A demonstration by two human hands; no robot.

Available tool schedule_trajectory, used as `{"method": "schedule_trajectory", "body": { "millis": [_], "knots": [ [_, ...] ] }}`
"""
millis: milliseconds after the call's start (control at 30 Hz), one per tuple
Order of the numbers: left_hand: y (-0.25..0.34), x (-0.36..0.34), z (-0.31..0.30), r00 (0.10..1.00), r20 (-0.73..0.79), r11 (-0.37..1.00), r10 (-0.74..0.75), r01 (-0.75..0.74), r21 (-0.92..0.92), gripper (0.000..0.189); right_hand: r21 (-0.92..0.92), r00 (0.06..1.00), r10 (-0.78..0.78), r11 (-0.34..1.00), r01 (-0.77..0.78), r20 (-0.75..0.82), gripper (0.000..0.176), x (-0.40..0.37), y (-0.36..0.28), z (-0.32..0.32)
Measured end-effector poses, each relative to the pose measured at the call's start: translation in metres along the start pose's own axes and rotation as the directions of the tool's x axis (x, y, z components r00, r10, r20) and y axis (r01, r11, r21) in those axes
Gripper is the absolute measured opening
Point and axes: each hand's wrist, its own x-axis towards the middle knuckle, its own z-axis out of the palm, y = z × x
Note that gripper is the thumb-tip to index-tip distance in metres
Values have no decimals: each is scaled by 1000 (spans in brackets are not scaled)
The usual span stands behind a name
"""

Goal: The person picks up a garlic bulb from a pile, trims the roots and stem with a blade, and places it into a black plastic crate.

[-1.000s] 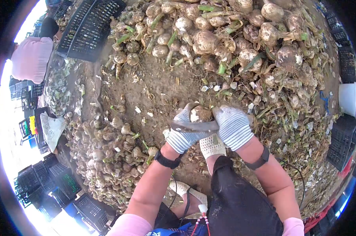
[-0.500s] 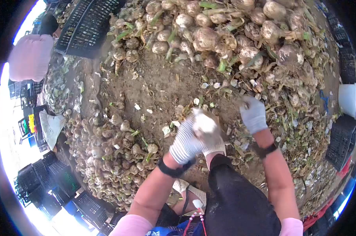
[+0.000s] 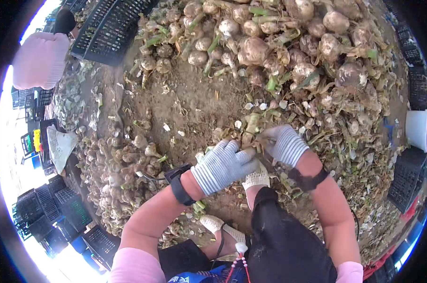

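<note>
My left hand [image 3: 225, 164], in a striped knit glove, has its fingers curled around a garlic [image 3: 247, 137], mostly hidden behind them. Dry brown husk and a pale green stalk piece [image 3: 253, 121] show just beyond the fingertips. From the other side, my right hand [image 3: 284, 146], gloved alike, pinches the garlic's dry leaves. Both hands meet low over the ground, above a foot in a cream openwork shoe [image 3: 257, 179]. Ahead lies a big heap of garlic bulbs [image 3: 253, 51] with stalks on, dirty and whitish.
A second garlic pile [image 3: 114, 181] spreads at the left. Loose leaves and husks [image 3: 359, 165] litter the right side. Black crates stand at upper left [image 3: 107, 30] and right [image 3: 406, 179], beside a white bucket [image 3: 417, 130]. Another person in a pink top [image 3: 41, 61] is at far left.
The whitish bulb seen in my left hand earlier no longer shows there. My right hand has moved left to meet the left hand, and both are now on a garlic with dry leaves.
</note>
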Motion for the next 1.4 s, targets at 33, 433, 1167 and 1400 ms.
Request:
{"method": "schedule_trajectory", "body": {
  "millis": [33,433,1167,1400],
  "knots": [
    [-1,-4,-5,993,-100,997,59,-55,45,36,-133,994,107,985,-106,1,22,-7,20,4],
    [-82,-105,-51,113,-382,182,-917,972,-148,55,386,945,291,897,-215,-150,25,-52,37,31],
    [-172,39,56,757,225,774,-613,633,-22,87,205,948,226,962,-181,-225,17,-52,30,13],
    [-152,13,35,535,307,535,-787,840,-92,57,54,944,38,998,-21,-329,11,-21,15,16]
  ]
}}
